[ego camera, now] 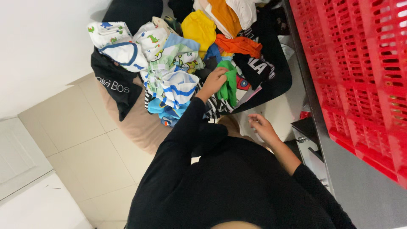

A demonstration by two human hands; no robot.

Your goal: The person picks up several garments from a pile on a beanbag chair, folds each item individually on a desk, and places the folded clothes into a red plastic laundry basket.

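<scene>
Green garment (229, 87) pinched in my left hand (215, 81), sitting near the front edge of the laundry pile (178, 72), just beside an orange top (238, 45). Right hand (262, 127) hangs free over the floor, fingers loosely curled, holding nothing. Red crates (360, 72) to my right.

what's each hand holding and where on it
The left hand grips the green garment at its upper bunched edge; the right hand holds nothing.

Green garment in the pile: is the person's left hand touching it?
Touching. The head view shows the left hand closed on the green garment in the clothes pile, fingers gripping its edge.
</scene>
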